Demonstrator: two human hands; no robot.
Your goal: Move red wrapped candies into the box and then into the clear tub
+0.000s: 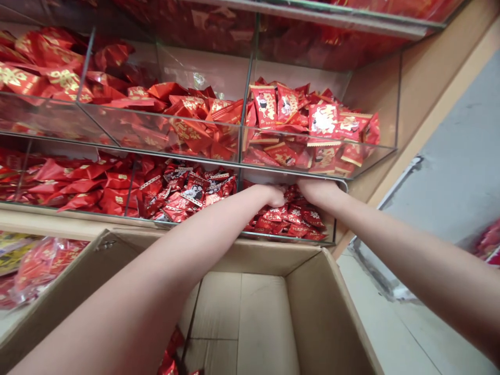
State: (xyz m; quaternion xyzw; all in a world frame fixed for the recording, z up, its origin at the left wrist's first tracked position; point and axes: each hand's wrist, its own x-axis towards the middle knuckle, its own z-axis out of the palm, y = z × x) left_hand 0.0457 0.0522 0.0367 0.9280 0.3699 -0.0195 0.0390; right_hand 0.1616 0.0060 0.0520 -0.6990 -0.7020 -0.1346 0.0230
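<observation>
Both my hands reach into the lower right compartment of the shelf, among small red candy packets (297,223) with white and gold print. My left hand (275,196) is at the compartment's left side, touching the packets; its visible part looks curled, but the fingertips are hidden. To its right, my right hand (315,190) goes in under the upper shelf, and its fingers are out of sight behind the wrist and among the packets. Below my forearms stands an open cardboard box (265,258), with a few red packets (171,354) at its bottom, partly behind my left arm.
Clear dividers (247,94) split the shelves into compartments of red-wrapped candies (191,120). A clear front panel (318,156) overhangs my hands. The wooden side panel (425,99) bounds the right. Bagged goods (50,263) lie at the lower left, and floor tiles (390,323) show at right.
</observation>
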